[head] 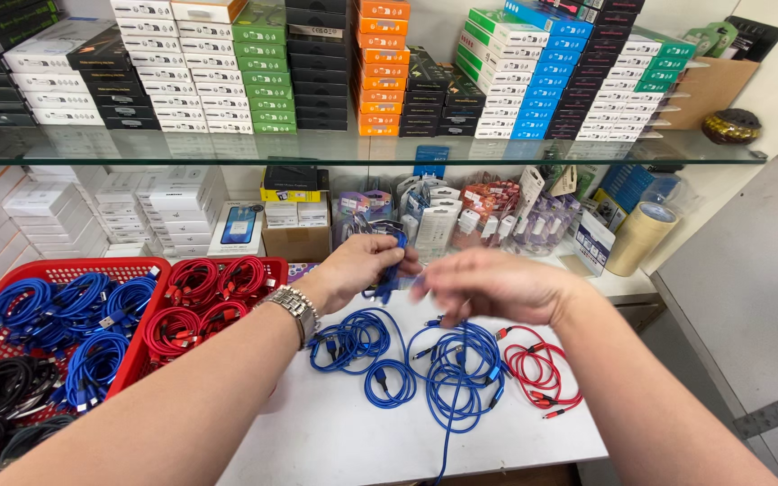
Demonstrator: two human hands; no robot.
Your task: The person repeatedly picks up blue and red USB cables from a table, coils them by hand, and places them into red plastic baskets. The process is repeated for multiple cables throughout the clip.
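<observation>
Left hand (357,267) grip pinches a blue cable (387,270); right hand (488,286) blurred, grip unclear; trailing cable may snag loose blue coils (407,360) below

Blue cable (387,270) (partly coiled) dangles above the white counter.

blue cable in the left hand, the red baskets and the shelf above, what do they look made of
Blue cable in the left hand: looks braided fabric sheathing, matte, though too small to be sure. Red baskets: moulded plastic, glossy lattice walls. Shelf: clear glass, with a greenish edge and reflections of the boxes.
</observation>
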